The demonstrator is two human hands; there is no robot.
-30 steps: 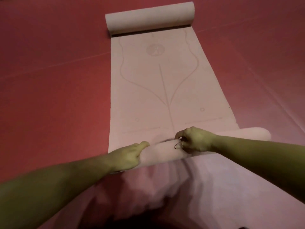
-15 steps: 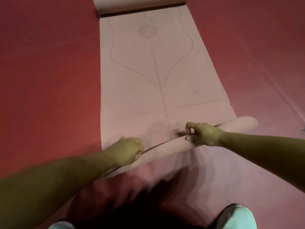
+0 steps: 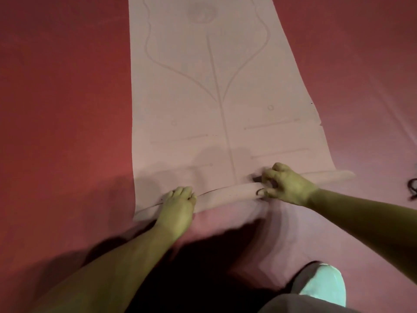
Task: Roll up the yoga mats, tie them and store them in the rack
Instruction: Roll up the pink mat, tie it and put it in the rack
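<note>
While the yoga mat [image 3: 214, 98] lies flat on the red floor [image 3: 67, 109], its long axis running straight away from the person, its near end is wound into a thin roll [image 3: 225, 193] lying crosswise. Both hands sit on that roll. The left hand [image 3: 178, 206] is towards the roll's left end, fingers curled over its top. The right hand [image 3: 286, 186] is right of the roll's middle, fingers bent and pinching the wound edge. The unrolled stretch lies beyond the roll, ahead of both hands, so I judge the coming push goes forward along the mat's length. The roll sits askew: its right end pokes past the mat's side edge and lies farther forward than its left. The left hand therefore likely has more ground to make up.

Against the picture a second ago, the roll looks slimmer and tighter. The rolled far end of the mat has left the view. A pale shoe [image 3: 322, 283] now shows on the person's side of the roll, and a dark cord [image 3: 413, 188] lies right of the roll's end.
</note>
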